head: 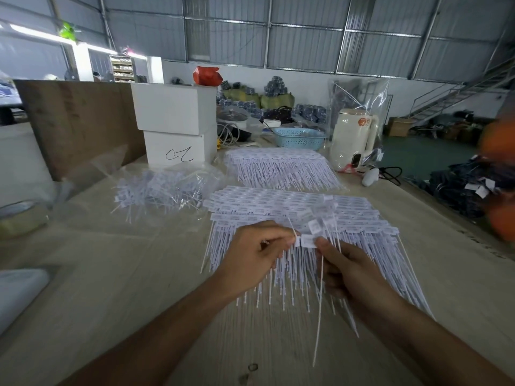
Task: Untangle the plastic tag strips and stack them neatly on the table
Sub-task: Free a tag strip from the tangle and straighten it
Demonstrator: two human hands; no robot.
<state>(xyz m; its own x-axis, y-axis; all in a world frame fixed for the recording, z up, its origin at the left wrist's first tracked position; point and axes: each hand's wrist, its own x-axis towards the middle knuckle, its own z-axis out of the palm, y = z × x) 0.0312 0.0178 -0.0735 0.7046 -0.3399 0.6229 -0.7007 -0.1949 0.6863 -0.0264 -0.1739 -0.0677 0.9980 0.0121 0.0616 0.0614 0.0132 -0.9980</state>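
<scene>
Watching from the head camera, near to far:
Left hand: my left hand (252, 253) sits above the near stack, thumb and fingertips pinched on the head of a single tag strip (303, 242).
Right hand: my right hand (341, 267) is just beside the left, fingers curled round a small bunch of strips (323, 221); their heads fan up past the fingertips and one long tail (319, 316) hangs down toward me.
Near stack: tag strips laid in overlapping rows (278, 203), heads away from me, tails pointing at me, directly under both hands on the wooden table (117, 274).
Far stack: a second tidy stack (281, 165) lies just behind the first, same direction.
Loose pile: tangled strips in a clear plastic bag (158, 188), left of both stacks.
Left edge: roll of tape (21, 215), blurred.
Behind: two white boxes (175, 123) stacked, a scribble on the lower one; brown board (78, 121) to their left.
Further back: blue basket (299, 137) and a cream jug (352, 137), partly under clear plastic.
</scene>
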